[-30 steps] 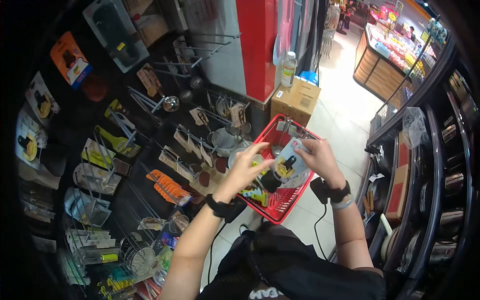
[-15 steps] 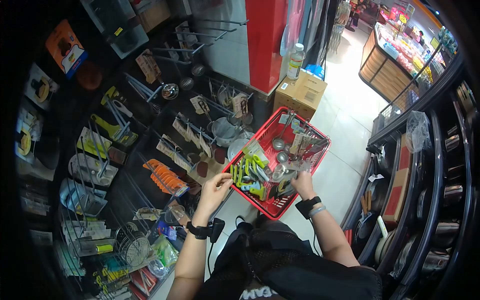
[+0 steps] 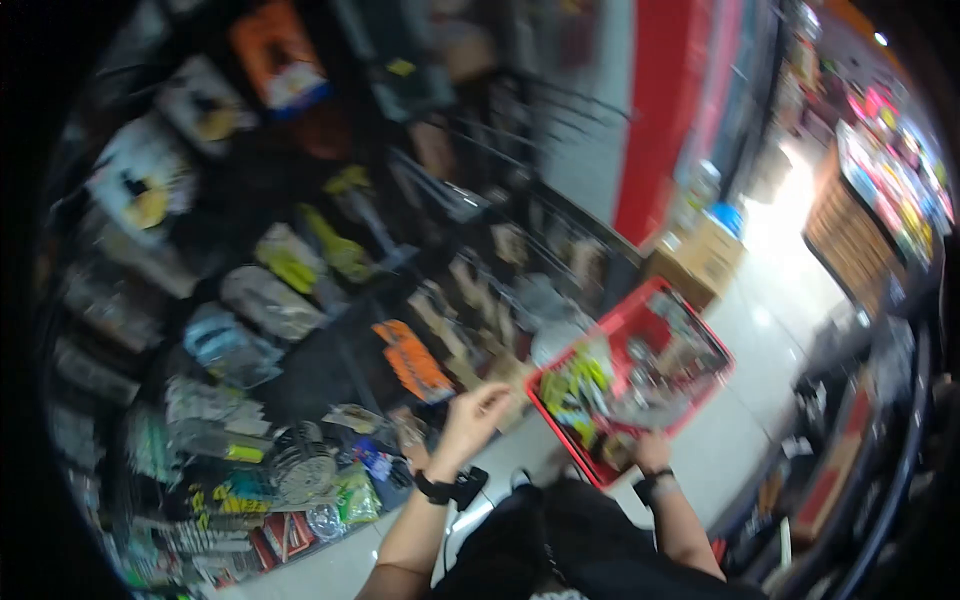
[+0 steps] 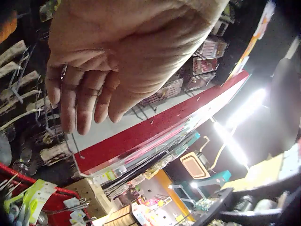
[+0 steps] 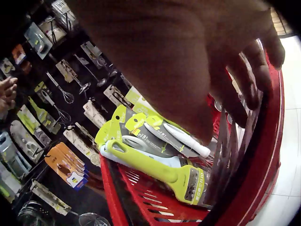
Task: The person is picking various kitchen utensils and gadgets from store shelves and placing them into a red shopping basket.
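Note:
My right hand (image 3: 655, 453) is down at the near right side of a red shopping basket (image 5: 256, 188). In the right wrist view its fingers hang loosely beside clear plastic packages (image 5: 226, 153) standing along the basket wall. Next to them lie a lime-green-handled utensil (image 5: 146, 162), a white-handled utensil (image 5: 188, 140) and several carded green packs (image 5: 117, 123). My left hand (image 3: 473, 420) hovers left of the basket with nothing in it, its fingers loosely bent in the left wrist view. The head view is blurred.
Racks of hanging kitchen tools line the left, with orange carded items (image 3: 412, 360) near my left hand. A cardboard box (image 3: 700, 262) stands behind the basket. Shelves (image 3: 850, 440) run along the right, beyond a strip of tiled floor (image 3: 755, 410).
My right hand lowered a carded package into the basket and now holds it no longer. My left hand moved away from the basket's left rim. The head view has swung left.

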`<state>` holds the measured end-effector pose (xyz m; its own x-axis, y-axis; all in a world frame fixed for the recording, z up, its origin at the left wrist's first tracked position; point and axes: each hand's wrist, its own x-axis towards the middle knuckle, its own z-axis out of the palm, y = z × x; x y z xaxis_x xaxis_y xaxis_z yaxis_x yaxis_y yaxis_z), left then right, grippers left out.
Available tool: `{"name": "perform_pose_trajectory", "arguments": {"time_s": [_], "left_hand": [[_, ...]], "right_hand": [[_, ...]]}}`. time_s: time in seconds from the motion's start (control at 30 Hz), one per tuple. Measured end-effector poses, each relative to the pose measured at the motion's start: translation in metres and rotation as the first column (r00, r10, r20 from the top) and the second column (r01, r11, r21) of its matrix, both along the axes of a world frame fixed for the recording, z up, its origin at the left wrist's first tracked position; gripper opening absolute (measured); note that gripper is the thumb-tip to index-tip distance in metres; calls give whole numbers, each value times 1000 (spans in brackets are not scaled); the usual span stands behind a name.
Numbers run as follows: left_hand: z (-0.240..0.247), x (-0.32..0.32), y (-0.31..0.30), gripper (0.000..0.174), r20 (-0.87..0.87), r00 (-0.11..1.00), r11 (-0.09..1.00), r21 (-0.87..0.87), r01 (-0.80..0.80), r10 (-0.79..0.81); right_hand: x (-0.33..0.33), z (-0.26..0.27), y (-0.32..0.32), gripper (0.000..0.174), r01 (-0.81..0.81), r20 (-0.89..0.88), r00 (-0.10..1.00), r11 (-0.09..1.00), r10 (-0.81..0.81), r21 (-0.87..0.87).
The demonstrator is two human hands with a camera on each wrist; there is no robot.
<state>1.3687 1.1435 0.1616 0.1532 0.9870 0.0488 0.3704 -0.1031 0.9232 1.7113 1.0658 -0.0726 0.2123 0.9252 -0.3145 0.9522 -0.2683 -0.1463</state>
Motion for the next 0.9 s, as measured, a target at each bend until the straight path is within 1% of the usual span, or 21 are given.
{"name": "perform_pose_trajectory", "arguments": {"time_s": [0.03,0.07,0.1,0.13,0.2,0.23,0.3,0.33,0.37,0.4,0.43,0.5,0.53,0.57,0.6,0.67,0.7,0.73,0.8,0.83,0.9], "left_hand": [[26,-6,0,22,19,999,999,44,-30,29],[45,-17,1,19,79,993,996,15,-87,86],[66,-28,0,17,121,983,982,115,-150,136],[87,-39,-3,16,170,970,957,200,-209,176],[129,-69,-1,13,180,940,819,461,-340,289],[153,-82,-1,12,249,896,724,527,-444,368],[207,-103,0,16,425,784,458,644,-613,452],[227,-119,4,20,452,754,332,701,-631,477],[245,-134,9,23,570,724,299,665,-685,389],[262,-150,14,25,606,681,247,645,-723,411],[274,-172,24,29,636,696,229,661,-714,334],[303,-202,39,56,600,685,265,640,-721,414],[315,-218,50,64,550,700,302,644,-702,455],[327,-227,58,68,495,649,290,619,-730,577],[334,-240,68,68,495,653,291,622,-727,573],[342,-265,88,71,456,819,582,580,-570,348],[344,-269,95,58,513,834,668,549,-503,206],[344,-274,100,58,511,837,670,554,-495,196],[346,-272,103,37,598,794,826,389,-408,110],[346,-271,106,23,620,779,819,395,-417,97],[341,-279,116,25,616,783,797,429,-425,86]], "right_hand": [[12,-22,4,38,-132,0,991,987,133,-88],[5,-3,6,43,21,-48,999,995,-26,-100],[-1,11,8,42,47,-39,998,994,-51,-96],[-3,15,6,42,-15,-50,999,999,12,-49],[0,10,8,26,-33,81,996,999,30,36],[1,9,11,26,-61,82,995,996,55,63],[3,8,17,26,-101,19,995,994,100,50],[4,7,20,26,-115,-13,993,993,115,39],[6,6,23,26,-127,-47,991,992,128,25],[6,6,25,26,-137,-82,987,991,137,12],[7,6,28,27,-145,-119,982,989,144,0],[9,8,33,28,-159,-192,970,987,150,-34],[9,9,35,29,-166,-228,962,985,149,-54],[10,11,37,29,-173,-264,953,982,147,-75],[11,13,38,30,-180,-301,943,979,144,-95],[13,17,40,32,-192,-373,919,973,130,-132],[13,20,41,33,-197,-408,905,969,121,-149],[14,24,42,34,-203,-443,890,965,111,-166],[27,-2,46,33,-170,-459,883,979,100,-114],[30,-18,37,31,-145,-471,877,987,97,-67],[40,-41,35,28,-93,-492,866,995,93,26]]}}
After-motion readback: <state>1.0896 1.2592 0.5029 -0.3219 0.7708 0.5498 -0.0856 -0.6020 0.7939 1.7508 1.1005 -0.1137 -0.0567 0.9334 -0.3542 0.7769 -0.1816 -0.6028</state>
